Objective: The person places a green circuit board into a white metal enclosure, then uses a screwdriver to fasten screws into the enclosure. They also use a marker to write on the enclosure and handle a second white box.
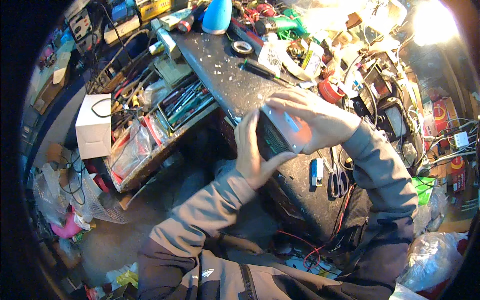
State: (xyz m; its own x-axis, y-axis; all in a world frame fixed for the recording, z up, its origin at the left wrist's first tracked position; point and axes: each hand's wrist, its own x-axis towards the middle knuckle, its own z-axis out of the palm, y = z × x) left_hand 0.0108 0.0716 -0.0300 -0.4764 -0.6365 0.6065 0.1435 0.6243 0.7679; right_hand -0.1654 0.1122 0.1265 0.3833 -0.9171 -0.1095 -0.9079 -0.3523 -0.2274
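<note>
Between my two hands, above the dark bench top, is a metal box [288, 131] with a smooth, shiny face and a dark perforated side. My left hand [250, 155] grips its left side, fingers pointing up along the perforated part and thumb stretched under the lower corner. My right hand [322, 122] wraps round the right side, with its fingers over the top edge. Glare washes out part of the shiny face. Just below the box lie a small blue-and-white block [316, 172] and a pair of black-handled scissors [338, 180].
On the left, an open drawer [150, 177] holds pens, screwdrivers and plastic bags, with a white carton [95, 127] at its edge. A tape roll [242, 47], a dark screwdriver [262, 69] and a blue cone-shaped bottle [217, 17] stand or lie farther back. Tangled wires crowd the right.
</note>
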